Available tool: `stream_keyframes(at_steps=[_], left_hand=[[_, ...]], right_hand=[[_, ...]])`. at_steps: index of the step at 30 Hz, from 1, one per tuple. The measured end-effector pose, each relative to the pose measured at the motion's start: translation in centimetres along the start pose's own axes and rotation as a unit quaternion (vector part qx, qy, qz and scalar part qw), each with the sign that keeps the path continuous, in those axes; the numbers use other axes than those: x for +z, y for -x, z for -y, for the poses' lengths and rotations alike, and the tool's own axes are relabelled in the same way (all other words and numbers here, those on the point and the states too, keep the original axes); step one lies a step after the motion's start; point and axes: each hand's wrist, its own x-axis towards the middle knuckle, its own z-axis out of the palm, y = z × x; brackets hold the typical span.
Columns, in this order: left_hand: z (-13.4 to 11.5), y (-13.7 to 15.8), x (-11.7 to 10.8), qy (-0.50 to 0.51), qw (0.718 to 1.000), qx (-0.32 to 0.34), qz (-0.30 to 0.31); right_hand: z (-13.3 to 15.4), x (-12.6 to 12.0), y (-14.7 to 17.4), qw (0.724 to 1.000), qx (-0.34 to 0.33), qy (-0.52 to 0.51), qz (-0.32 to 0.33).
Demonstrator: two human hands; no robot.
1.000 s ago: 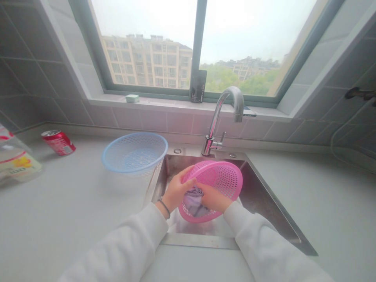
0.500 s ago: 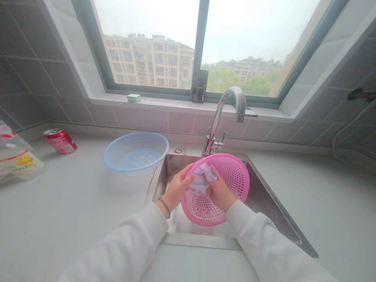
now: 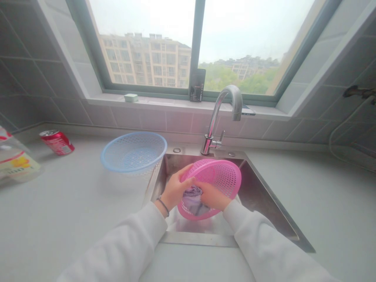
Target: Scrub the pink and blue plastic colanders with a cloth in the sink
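The pink basket is held by the left hand, likely for steadiness, and cloth beside it by the right hand.

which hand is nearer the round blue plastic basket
Left. The left hand is right of the blue basket, holding the round pink plastic basket; the right hand is farther right, inside it.

The left hand grips a tilted, round, pink perforated plastic basket at the steel sink, the right hand touching crumpled pale-lilac cloth inside.
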Motion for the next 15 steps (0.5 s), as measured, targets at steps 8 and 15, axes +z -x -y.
stream_keyframes(at_steps=[8,15], left_hand=[[0.0,-0.4,0.2,0.105,0.993,-0.004,0.056],[-0.2,-0.4,-0.1,0.104,0.994,-0.022,0.014]], right_hand=[[0.9,0.5,-1.1,0.895,-0.005,-0.436,-0.094],[1.6,0.4,-0.3,0.978,0.005,-0.206,0.013]])
